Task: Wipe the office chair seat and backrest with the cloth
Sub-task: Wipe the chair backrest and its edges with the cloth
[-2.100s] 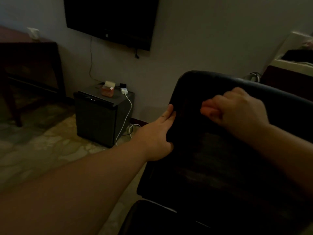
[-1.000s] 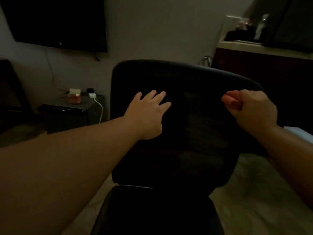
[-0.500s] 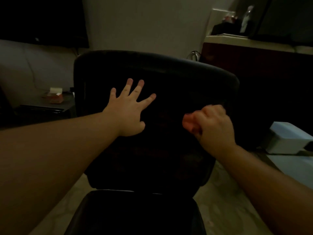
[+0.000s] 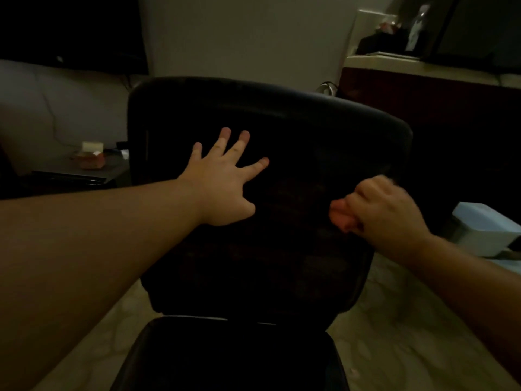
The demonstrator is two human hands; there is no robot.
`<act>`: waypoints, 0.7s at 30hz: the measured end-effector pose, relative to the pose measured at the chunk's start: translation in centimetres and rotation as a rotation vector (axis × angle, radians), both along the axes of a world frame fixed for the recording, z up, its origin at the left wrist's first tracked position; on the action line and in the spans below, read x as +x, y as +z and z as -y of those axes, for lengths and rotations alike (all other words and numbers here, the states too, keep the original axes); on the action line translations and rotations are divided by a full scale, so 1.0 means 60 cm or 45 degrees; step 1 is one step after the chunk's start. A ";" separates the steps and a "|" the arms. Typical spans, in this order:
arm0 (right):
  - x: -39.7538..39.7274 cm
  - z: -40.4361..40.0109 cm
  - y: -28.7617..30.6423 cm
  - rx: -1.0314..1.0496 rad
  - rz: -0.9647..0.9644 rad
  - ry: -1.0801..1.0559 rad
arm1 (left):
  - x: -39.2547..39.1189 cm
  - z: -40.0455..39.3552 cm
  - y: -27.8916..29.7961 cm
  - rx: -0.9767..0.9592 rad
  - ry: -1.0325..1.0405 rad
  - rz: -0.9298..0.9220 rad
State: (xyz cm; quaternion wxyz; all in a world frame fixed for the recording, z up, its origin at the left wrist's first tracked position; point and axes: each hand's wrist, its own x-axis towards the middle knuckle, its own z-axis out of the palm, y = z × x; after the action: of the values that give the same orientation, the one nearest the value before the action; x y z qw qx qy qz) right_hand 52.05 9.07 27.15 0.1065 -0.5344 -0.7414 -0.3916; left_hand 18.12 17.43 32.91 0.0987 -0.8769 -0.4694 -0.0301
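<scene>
Two hands on the backrest [image 4: 270, 131] — left hand [image 4: 222, 187] flat, fingers [image 4: 242, 143] splayed. Right hand [image 4: 386, 213] at 3 o'clock, clenched round a pinkish cloth [image 4: 339, 217].

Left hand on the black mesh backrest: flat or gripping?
Flat. The left hand lies with fingers straight and spread against the black mesh backrest, curled round nothing.

Wall-mounted TV [image 4: 70, 32], dark side cabinet [image 4: 93, 172], possibly tissue box [image 4: 91, 155], pale floor [image 4: 394, 320]
</scene>
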 end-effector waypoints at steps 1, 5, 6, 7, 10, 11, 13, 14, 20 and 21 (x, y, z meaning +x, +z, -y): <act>-0.005 -0.007 0.012 0.061 -0.100 -0.076 | 0.003 0.000 0.002 -0.010 0.018 -0.004; -0.095 -0.044 0.015 0.298 -0.539 -0.234 | 0.007 -0.004 0.011 -0.054 0.060 -0.072; -0.112 -0.044 -0.001 0.273 -0.503 -0.154 | 0.005 -0.006 0.014 -0.061 0.066 -0.087; -0.119 -0.040 -0.022 0.222 -0.397 -0.030 | 0.003 -0.007 0.016 -0.065 0.068 -0.097; -0.077 -0.019 -0.058 0.032 -0.038 0.193 | 0.004 -0.002 0.017 -0.076 0.043 -0.083; -0.060 -0.018 -0.050 0.029 -0.015 0.148 | 0.007 0.000 0.016 -0.080 0.040 -0.076; -0.052 -0.029 -0.008 0.119 -0.221 -0.039 | 0.009 -0.002 0.014 -0.079 0.044 -0.066; -0.064 -0.041 0.015 0.209 -0.384 -0.141 | 0.009 -0.004 0.013 -0.074 0.044 -0.060; -0.169 -0.059 -0.043 0.048 -0.278 0.090 | -0.010 -0.010 0.000 -0.021 -0.024 0.012; -0.157 -0.051 -0.055 -0.011 -0.172 0.150 | -0.013 -0.010 0.001 -0.014 -0.047 0.035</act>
State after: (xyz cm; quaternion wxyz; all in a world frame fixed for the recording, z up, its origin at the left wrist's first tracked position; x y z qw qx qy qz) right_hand 42.63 12.11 23.84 0.1766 -0.5155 -0.7645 -0.3445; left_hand 17.36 18.01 32.96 0.0870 -0.8856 -0.4544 -0.0415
